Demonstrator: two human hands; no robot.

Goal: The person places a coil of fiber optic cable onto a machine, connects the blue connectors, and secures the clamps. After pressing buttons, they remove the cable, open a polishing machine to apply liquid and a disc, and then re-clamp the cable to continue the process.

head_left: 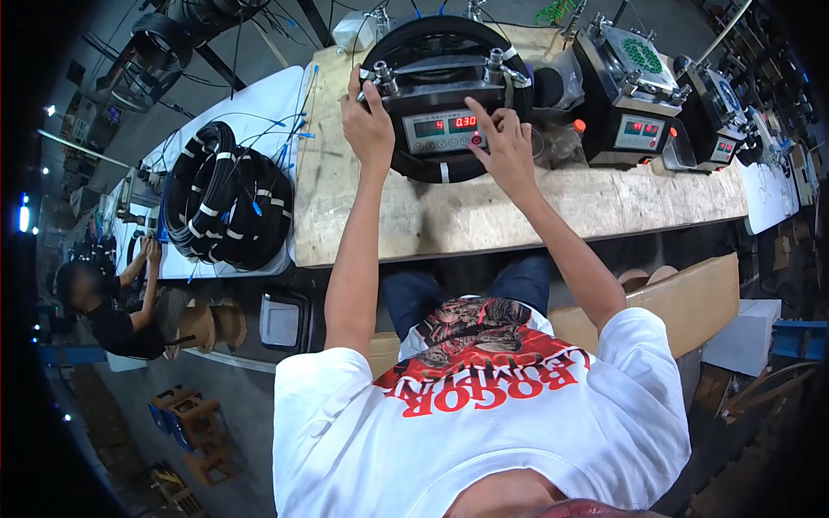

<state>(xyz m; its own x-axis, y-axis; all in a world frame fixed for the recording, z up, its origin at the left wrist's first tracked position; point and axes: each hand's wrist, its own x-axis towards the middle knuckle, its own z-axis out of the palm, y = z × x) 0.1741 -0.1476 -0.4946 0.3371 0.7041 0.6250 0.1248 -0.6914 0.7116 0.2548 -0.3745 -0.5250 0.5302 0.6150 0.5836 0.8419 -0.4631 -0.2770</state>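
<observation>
A machine (pixel 445 123) with a red digital display reading 4 and 0.30 stands on the wooden table. Around it lies a black cable coil (pixel 432 170) bound with white tape. My left hand (pixel 369 125) is at the machine's upper left corner, fingers apart and pointing up, touching the coil or the metal fitting there. On the right side of the panel, my right hand (pixel 508 147) has its fingers spread, with the index finger and thumb near the display and the red-lit button. Neither hand visibly grips anything.
Black cable coils (pixel 226 194) with blue-tipped ends lie on a white table at left. Two more display machines (pixel 635 129) (pixel 717 147) stand at right, near an orange cap (pixel 579 126). A person (pixel 121 315) works at far left. The wooden table's front edge (pixel 518 242) is before me.
</observation>
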